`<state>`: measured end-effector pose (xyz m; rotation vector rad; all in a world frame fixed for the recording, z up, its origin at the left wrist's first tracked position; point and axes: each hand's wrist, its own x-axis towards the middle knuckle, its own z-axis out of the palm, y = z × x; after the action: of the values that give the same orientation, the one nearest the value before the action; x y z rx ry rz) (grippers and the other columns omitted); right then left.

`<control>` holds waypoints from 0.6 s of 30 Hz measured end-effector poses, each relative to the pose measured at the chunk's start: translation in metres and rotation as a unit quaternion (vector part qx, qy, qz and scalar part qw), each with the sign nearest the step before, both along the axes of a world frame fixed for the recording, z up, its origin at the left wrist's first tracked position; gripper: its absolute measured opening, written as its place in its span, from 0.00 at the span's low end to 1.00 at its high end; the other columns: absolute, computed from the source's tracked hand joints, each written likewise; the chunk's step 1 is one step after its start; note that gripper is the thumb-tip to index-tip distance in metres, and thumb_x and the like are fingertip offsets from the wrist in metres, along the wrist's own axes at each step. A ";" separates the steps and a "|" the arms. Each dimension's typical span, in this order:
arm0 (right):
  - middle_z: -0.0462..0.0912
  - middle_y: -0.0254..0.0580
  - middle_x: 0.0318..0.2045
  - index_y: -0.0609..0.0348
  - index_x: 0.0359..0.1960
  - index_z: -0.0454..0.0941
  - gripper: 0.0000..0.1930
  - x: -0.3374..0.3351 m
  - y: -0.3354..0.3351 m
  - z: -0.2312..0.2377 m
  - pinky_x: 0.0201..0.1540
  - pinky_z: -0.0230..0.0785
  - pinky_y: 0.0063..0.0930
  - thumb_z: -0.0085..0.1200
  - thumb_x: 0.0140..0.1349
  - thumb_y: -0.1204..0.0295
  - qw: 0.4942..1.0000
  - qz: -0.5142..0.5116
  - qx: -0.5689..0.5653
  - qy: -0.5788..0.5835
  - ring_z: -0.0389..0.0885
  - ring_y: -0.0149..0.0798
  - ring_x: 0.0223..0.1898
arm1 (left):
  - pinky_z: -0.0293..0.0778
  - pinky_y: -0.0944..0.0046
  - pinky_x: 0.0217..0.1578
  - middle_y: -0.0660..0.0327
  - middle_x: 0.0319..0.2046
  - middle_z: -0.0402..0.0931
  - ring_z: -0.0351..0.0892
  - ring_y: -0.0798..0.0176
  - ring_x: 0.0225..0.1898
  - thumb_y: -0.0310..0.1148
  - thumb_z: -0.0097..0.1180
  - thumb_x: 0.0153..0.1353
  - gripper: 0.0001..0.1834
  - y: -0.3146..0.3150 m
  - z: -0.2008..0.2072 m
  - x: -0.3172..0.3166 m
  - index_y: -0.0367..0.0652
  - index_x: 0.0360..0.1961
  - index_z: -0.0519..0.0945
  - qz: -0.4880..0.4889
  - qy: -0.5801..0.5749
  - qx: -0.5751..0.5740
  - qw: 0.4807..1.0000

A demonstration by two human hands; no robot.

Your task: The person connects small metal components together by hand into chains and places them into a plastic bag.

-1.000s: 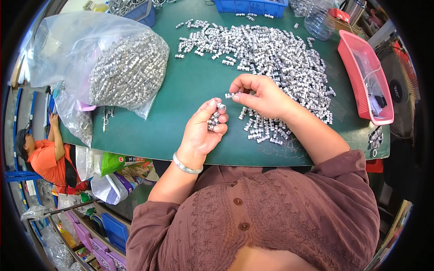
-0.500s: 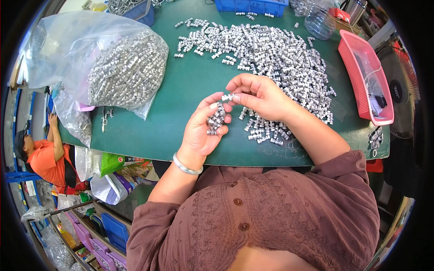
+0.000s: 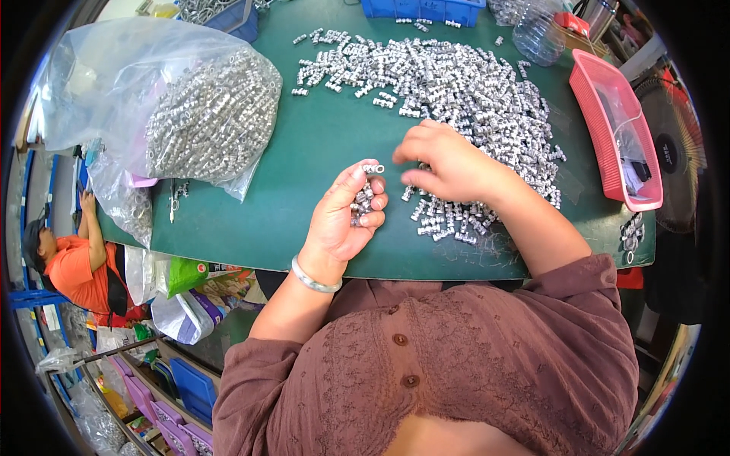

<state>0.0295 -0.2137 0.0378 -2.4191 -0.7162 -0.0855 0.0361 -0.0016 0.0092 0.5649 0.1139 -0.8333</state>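
My left hand (image 3: pixel 338 216), with a pale bangle (image 3: pixel 314 280) at its wrist, is curled around several small ribbed silver metal fittings (image 3: pixel 363 201). One metal fitting with a ring-shaped end (image 3: pixel 372 169) sticks out between its thumb and forefinger. To its right, apart from it, my right hand (image 3: pixel 452 163) hovers at the near left edge of a large heap of similar metal fittings (image 3: pixel 456 83). The right thumb and fingers are parted, slightly blurred, and no piece shows between them.
A clear bag full of metal fittings (image 3: pixel 217 114) lies on the green table (image 3: pixel 319 129) at left. Far side: blue bin (image 3: pixel 422 9), plastic bottle (image 3: pixel 538 38). Right: pink basket (image 3: pixel 620 144), fan (image 3: pixel 673 152). A person in orange (image 3: pixel 76 266) stands far left.
My right hand has let go of the fitting it was touching at the left fingertips and drawn away to the right. The left hand keeps its grip in nearly the same place.
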 end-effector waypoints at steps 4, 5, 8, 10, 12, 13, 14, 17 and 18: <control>0.72 0.34 0.36 0.54 0.30 0.78 0.11 -0.006 0.006 -0.004 0.46 0.58 0.35 0.63 0.43 0.69 0.993 0.003 -0.113 -0.017 0.66 0.41 0.44 | 0.62 0.76 0.18 0.61 0.28 0.71 0.68 0.67 0.26 0.35 0.49 0.62 0.09 0.002 -0.002 0.001 0.44 0.40 0.74 0.004 0.019 -0.021 1.000; 0.72 0.34 0.36 0.54 0.30 0.78 0.11 -0.006 0.007 -0.004 0.46 0.58 0.35 0.63 0.43 0.69 0.993 0.003 -0.113 -0.017 0.66 0.41 0.44 | 0.63 0.75 0.18 0.60 0.30 0.71 0.68 0.66 0.28 0.35 0.49 0.62 0.10 0.004 -0.003 0.001 0.43 0.40 0.73 0.000 0.025 -0.039 0.999; 0.72 0.34 0.35 0.54 0.29 0.76 0.10 -0.006 0.008 -0.004 0.46 0.58 0.35 0.62 0.43 0.70 0.994 0.016 -0.109 -0.017 0.66 0.41 0.44 | 0.66 0.72 0.19 0.58 0.31 0.72 0.71 0.64 0.29 0.36 0.50 0.61 0.11 0.002 0.002 0.000 0.42 0.40 0.73 0.011 0.026 -0.034 0.999; 0.71 0.36 0.31 0.54 0.27 0.74 0.09 -0.006 0.009 -0.005 0.46 0.58 0.36 0.61 0.45 0.71 0.995 0.008 -0.097 -0.007 0.68 0.41 0.42 | 0.67 0.69 0.20 0.58 0.31 0.74 0.74 0.64 0.30 0.38 0.50 0.60 0.11 0.000 0.009 -0.001 0.42 0.39 0.74 0.026 0.020 -0.010 0.999; 0.73 0.37 0.30 0.55 0.27 0.74 0.07 -0.004 0.008 -0.007 0.43 0.60 0.36 0.59 0.47 0.71 0.999 -0.004 -0.044 -0.011 0.69 0.42 0.40 | 0.68 0.67 0.20 0.57 0.32 0.75 0.75 0.62 0.30 0.38 0.52 0.59 0.12 -0.001 0.012 -0.001 0.42 0.39 0.74 0.048 0.007 0.030 0.998; 0.74 0.38 0.28 0.55 0.27 0.73 0.06 -0.003 0.011 -0.004 0.40 0.61 0.36 0.58 0.49 0.72 1.000 -0.014 0.010 -0.015 0.70 0.43 0.38 | 0.68 0.67 0.20 0.57 0.32 0.75 0.75 0.62 0.30 0.38 0.52 0.59 0.12 0.000 0.011 -0.002 0.42 0.39 0.74 0.050 0.006 0.030 0.998; 0.74 0.38 0.28 0.55 0.27 0.73 0.06 -0.003 0.013 0.000 0.40 0.61 0.36 0.58 0.49 0.72 1.000 -0.012 0.010 -0.015 0.70 0.43 0.38 | 0.68 0.68 0.20 0.58 0.31 0.75 0.75 0.63 0.29 0.38 0.52 0.59 0.11 0.001 0.009 -0.002 0.43 0.38 0.74 0.057 0.000 0.059 0.997; 0.75 0.39 0.26 0.57 0.29 0.72 0.06 -0.006 0.015 0.008 0.37 0.64 0.35 0.57 0.49 0.75 0.993 -0.029 0.088 0.070 0.71 0.44 0.35 | 0.68 0.71 0.20 0.59 0.30 0.75 0.74 0.64 0.28 0.39 0.52 0.61 0.11 0.002 0.004 -0.004 0.43 0.39 0.74 0.052 -0.025 0.109 0.992; 0.75 0.39 0.27 0.57 0.29 0.72 0.07 -0.005 0.016 0.006 0.36 0.65 0.35 0.57 0.48 0.76 0.992 -0.010 0.121 0.026 0.71 0.43 0.35 | 0.68 0.72 0.20 0.59 0.30 0.75 0.74 0.63 0.29 0.39 0.50 0.62 0.12 0.003 0.003 -0.004 0.43 0.40 0.73 0.041 -0.043 0.130 0.990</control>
<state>0.0243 -0.1980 0.0441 -2.1890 -0.6197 -0.1101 0.0318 0.0009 0.0125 0.8358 0.1666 -0.7180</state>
